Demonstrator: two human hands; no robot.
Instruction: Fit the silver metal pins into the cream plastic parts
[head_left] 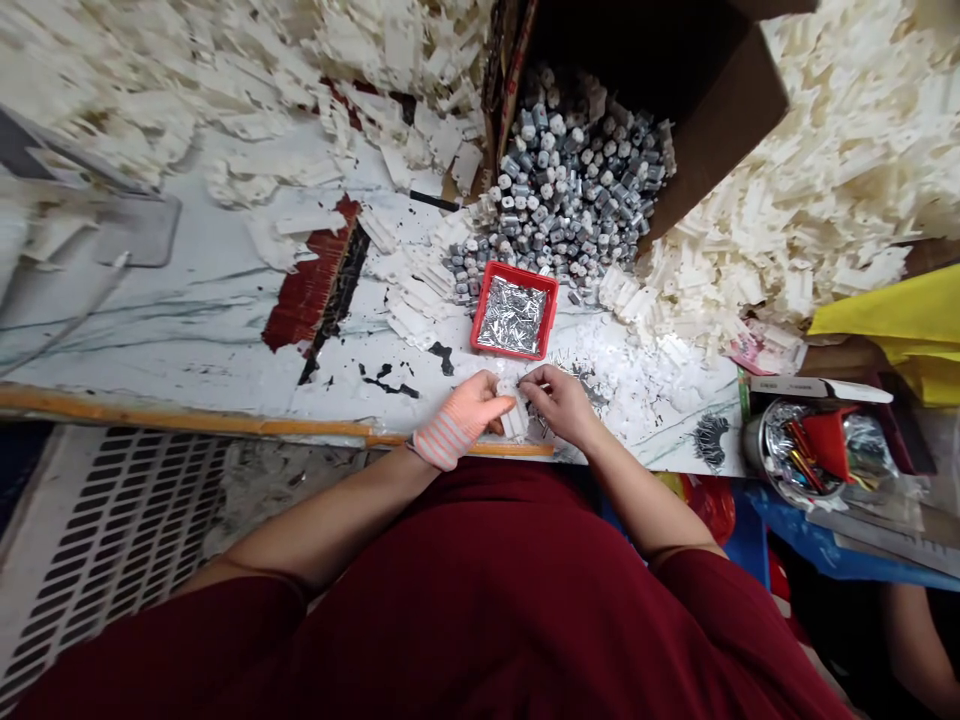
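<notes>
My left hand, in an orange and grey striped glove, grips a small white plastic part close to the table's front edge. Bare and pinched, my right hand is at the upper right end of that part. Whatever sits between its fingertips is too small to make out. Just beyond both hands stands a red tray with many short metal pins in it. Loose pins and white bits lie to the right of my right hand.
Small grey motors spill from a cardboard box behind the tray. Heaps of white plastic parts flank it. A metal bowl with tools stands at the right. A white slatted crate is below left. Someone's arm shows lower right.
</notes>
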